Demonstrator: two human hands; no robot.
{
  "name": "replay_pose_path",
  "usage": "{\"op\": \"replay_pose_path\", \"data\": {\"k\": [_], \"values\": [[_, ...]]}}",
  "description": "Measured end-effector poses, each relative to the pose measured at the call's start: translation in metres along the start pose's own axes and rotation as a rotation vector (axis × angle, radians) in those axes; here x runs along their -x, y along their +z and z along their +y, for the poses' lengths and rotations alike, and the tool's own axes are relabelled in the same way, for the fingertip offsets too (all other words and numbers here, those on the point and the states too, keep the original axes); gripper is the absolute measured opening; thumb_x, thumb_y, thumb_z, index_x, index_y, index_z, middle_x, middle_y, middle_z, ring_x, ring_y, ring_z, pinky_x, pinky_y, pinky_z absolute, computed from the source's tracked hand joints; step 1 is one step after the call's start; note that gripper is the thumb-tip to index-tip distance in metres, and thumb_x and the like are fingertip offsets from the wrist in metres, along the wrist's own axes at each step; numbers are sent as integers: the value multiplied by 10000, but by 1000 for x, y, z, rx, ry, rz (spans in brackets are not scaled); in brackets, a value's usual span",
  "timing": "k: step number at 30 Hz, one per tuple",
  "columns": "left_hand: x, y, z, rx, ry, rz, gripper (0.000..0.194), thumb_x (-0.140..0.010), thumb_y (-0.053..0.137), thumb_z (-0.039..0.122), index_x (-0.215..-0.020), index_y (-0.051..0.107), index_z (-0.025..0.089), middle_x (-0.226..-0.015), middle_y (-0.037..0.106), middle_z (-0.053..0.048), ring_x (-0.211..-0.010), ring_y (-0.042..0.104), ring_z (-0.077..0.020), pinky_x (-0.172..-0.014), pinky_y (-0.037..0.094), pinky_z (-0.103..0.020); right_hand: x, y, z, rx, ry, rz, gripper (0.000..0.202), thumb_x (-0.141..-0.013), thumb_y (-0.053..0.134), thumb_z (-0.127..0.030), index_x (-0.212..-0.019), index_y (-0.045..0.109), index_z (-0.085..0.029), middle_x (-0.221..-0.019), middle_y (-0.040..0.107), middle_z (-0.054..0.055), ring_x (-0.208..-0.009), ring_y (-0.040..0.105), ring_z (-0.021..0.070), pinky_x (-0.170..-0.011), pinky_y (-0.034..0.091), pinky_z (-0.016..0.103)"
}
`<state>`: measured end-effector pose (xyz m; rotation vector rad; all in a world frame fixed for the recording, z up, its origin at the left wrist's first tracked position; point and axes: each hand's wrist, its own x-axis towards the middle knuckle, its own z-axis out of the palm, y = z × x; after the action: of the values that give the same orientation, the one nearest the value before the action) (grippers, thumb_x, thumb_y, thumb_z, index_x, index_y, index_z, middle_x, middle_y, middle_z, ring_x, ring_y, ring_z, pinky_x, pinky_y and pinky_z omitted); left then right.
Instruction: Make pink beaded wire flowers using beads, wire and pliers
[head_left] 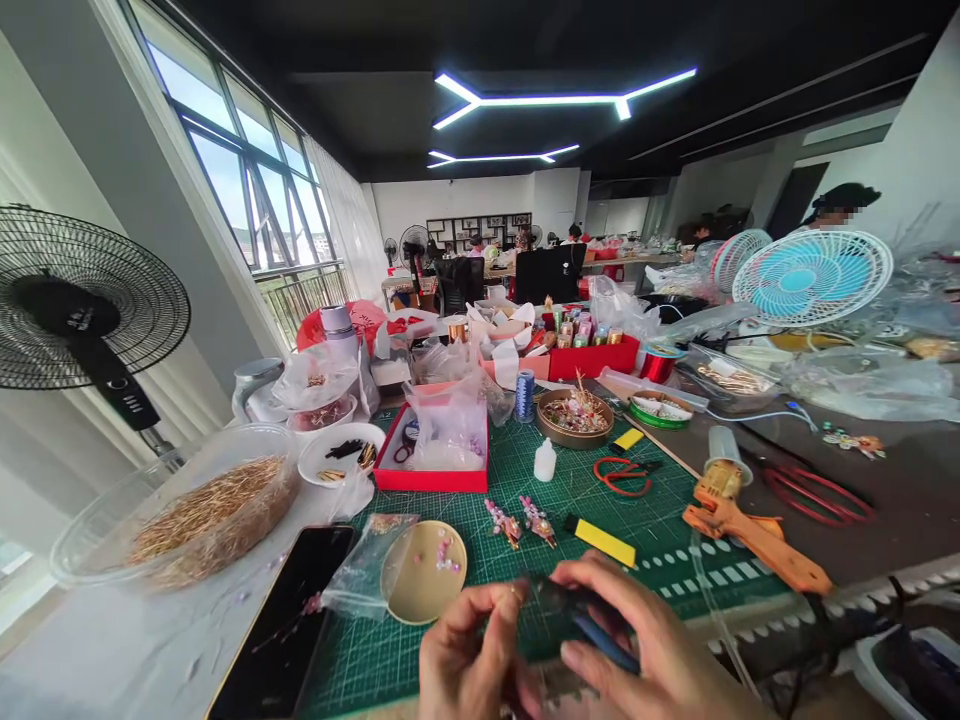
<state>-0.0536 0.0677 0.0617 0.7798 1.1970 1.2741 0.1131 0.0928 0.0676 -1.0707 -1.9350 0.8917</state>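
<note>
Low in the picture, my right hand (645, 645) grips small pliers (581, 612) with blue handles over the green cutting mat (600, 500). My left hand (469, 655) sits just left of the pliers' tip, with thumb and forefinger pinched on something tiny that I cannot make out. Beyond the hands lie two small beaded ornaments (520, 522), a yellow tag (600, 540) and a round gold lid (424, 572) holding a few beads.
A black phone (289, 620) and a clear tub of gold pins (202, 510) lie at left. A red box (435, 450), white glue bottle (545, 461), red scissors (622, 475) and orange glue gun (750, 530) sit farther back. Fans stand left and right; people work in the distance.
</note>
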Motion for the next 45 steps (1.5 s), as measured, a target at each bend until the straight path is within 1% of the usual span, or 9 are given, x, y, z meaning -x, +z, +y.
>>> {"op": "replay_pose_path", "data": {"k": [3,6,12,17,25,30,35,39,45], "values": [[-4,0,11,23,-69,-48,463,-618,725,565,-717,614,127,-417,480,53,-250,314,-21,-268,206,-118,-6,9,-9,-272,86,59,223,-770,573,-319,-957,537,-203,-932,617,50,-733,601,162,-662,519,277],[-5,0,18,50,-53,-77,448,-598,756,527,-596,598,108,-490,472,45,-283,257,8,-279,139,-124,-14,20,-17,-390,90,125,205,-736,603,-309,-901,536,-206,-879,606,33,-752,587,176,-683,507,301],[-3,1,19,102,-51,-71,406,-582,789,482,-729,664,125,-487,439,60,-345,195,8,-318,97,-124,-20,32,-26,-456,120,151,163,-746,592,-318,-832,515,-203,-805,588,15,-782,600,193,-706,495,316],[-6,-3,10,68,-53,-77,501,-551,766,567,-746,657,118,-404,363,86,-321,129,6,-296,57,-134,-16,35,-27,-411,9,170,123,-799,537,-294,-870,503,-199,-798,600,30,-751,609,178,-689,501,287],[5,-1,19,7,-43,-98,505,-583,736,579,-747,638,112,-277,341,93,-251,153,-3,-264,111,-127,-11,28,-27,-246,-69,159,85,-835,478,-282,-860,483,-201,-768,592,32,-695,594,171,-636,477,269],[3,-2,14,-68,-17,-120,465,-660,680,579,-749,606,129,-276,371,84,-229,216,-20,-258,152,-123,-11,20,-29,-510,73,68,98,-784,536,-277,-824,477,-210,-702,539,-17,-604,535,128,-539,435,232],[1,-1,13,-176,-18,-224,460,-664,671,574,-743,578,131,-341,452,57,-261,329,-52,-283,298,-146,-8,12,-27,-764,264,-2,173,-756,558,-319,-872,474,-221,-718,480,-45,-530,394,79,-455,325,191],[-3,2,13,-381,-8,-216,438,-690,633,536,-816,591,119,-359,488,40,-270,380,-73,-302,317,-154,-7,-4,-22,-658,250,-44,165,-787,525,-348,-881,456,-231,-725,469,-46,-548,405,89,-482,343,204],[-21,-3,-3,-699,169,-107,231,-764,544,340,-763,657,138,-343,483,34,-254,405,-111,-307,319,-189,-6,-22,9,-65,76,-12,71,-843,438,-201,-904,473,-212,-831,569,7,-706,560,138,-667,455,270]]}}
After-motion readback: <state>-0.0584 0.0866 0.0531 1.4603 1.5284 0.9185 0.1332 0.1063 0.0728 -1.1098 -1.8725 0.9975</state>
